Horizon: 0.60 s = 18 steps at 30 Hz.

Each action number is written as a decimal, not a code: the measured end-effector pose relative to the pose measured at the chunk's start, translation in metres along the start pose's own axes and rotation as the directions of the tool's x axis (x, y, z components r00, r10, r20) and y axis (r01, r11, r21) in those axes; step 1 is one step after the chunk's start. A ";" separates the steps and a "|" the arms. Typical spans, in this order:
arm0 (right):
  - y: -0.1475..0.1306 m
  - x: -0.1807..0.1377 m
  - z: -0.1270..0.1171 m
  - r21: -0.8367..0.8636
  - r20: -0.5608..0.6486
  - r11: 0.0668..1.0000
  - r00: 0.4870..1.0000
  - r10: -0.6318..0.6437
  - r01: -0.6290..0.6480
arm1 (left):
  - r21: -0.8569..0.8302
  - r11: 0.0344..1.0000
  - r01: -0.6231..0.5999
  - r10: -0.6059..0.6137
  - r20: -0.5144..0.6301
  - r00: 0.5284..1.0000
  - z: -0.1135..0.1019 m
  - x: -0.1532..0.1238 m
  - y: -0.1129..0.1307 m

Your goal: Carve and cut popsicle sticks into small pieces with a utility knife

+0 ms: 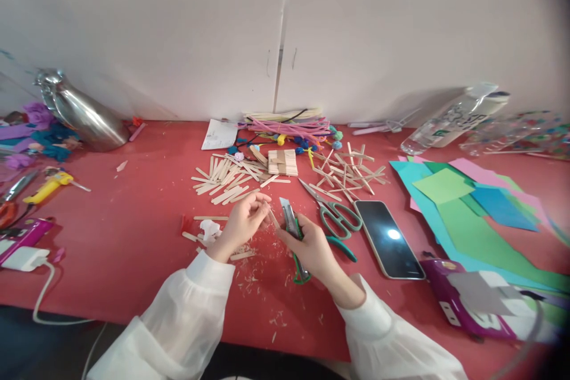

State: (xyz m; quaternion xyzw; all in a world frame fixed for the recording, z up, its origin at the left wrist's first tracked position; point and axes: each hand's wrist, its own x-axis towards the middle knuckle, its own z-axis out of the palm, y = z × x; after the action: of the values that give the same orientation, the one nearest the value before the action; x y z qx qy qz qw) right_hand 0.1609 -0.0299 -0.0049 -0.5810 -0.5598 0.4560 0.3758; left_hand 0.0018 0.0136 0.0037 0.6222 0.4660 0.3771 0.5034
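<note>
In the head view, the 2 hands meet over the red table (133,273). The left hand (247,217) has its fingertips pinched narrow on 1 end of a thin wooden stick (274,218). The right hand (314,249) is closed around a utility knife (291,222), blade end pointing away from the body, handle running back under the palm.

The relation that matters is in the gap between the hands: the stick slants from the left fingertips back toward the right thumb, and the knife blade lies just right of it, pointing roughly away from the body. Whether blade or thumb touches the stick I cannot tell. The left fingertips are nearer the stick's far end, the right thumb its near end.

Beyond the hands, loose craft sticks (227,175) and a banded bundle (288,171) limit forward room. Right of the right hand, scissors (324,205), a teal handle (342,248) and a phone (389,240) crowd in. Close by the left wrist are a crumpled tissue (209,230) and wood shavings (244,250). More room lies farther left, toward the yellow glue gun (48,187), and nearer the body, where shavings are scattered up to the table's near edge.
</note>
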 end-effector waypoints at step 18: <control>0.001 -0.006 -0.017 -0.383 0.108 0.886 0.965 -0.238 0.261 | 0.494 0.855 -0.161 0.214 -0.052 0.976 -0.014 -0.002 0.007</control>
State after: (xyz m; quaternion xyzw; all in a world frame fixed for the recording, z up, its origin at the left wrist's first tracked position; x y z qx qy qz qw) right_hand 0.1773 -0.0345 0.0000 -0.5543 -0.7206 0.2983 0.2905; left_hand -0.0108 0.0155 0.0136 0.7504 0.5088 0.3272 0.2664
